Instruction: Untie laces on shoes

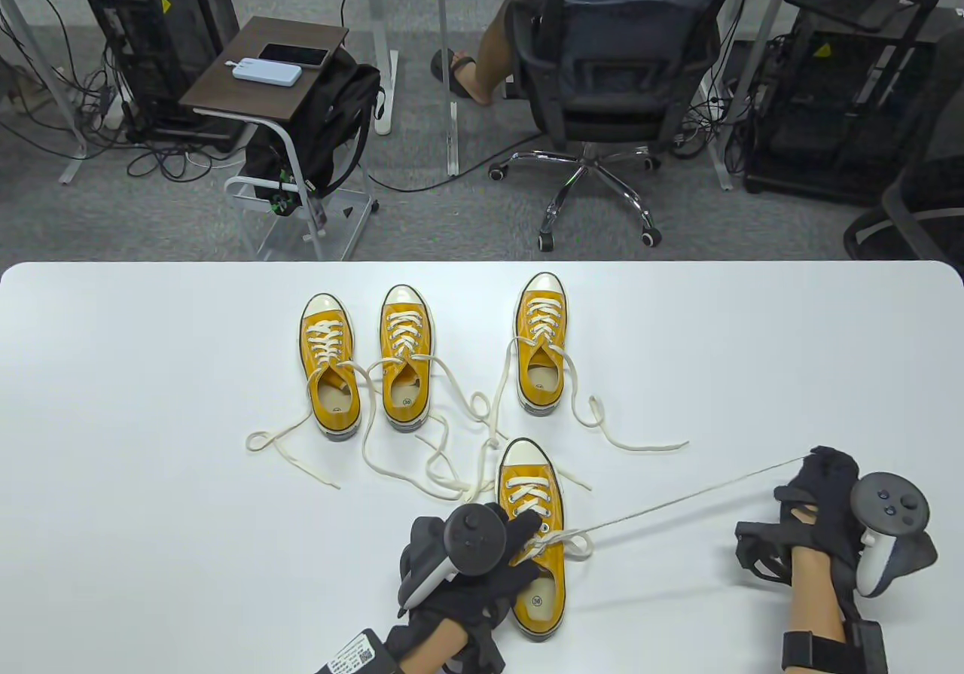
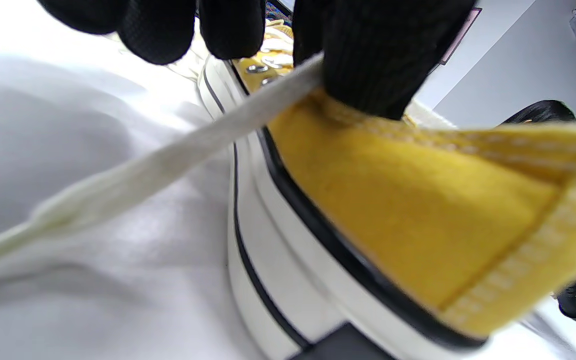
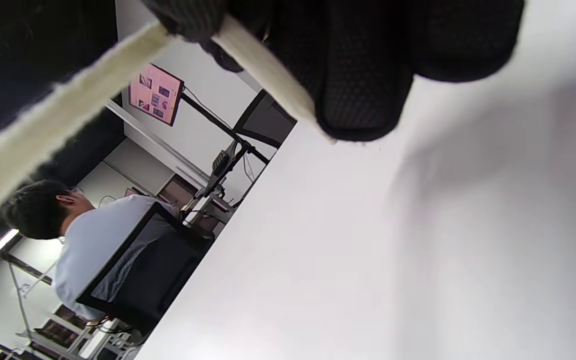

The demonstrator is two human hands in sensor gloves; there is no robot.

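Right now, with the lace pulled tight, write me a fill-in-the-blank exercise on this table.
1. The number of yellow shoes on the white table is ____.
2. The taut lace is pulled by the ____ hand.
3. The left hand presses on the ____ shoe of the four.
4. The three far shoes have laces that are already ____.

Missing words: four; right; nearest; untied

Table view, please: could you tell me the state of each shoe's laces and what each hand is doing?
Near yellow canvas shoe: bow half pulled out, one cream lace taut.
Back-left yellow shoe: untied, laces loose on table.
Back-middle yellow shoe: untied, laces loose.
Back-right yellow shoe: untied, laces loose.
Left hand: presses on near shoe.
Right hand: grip holds taut lace.
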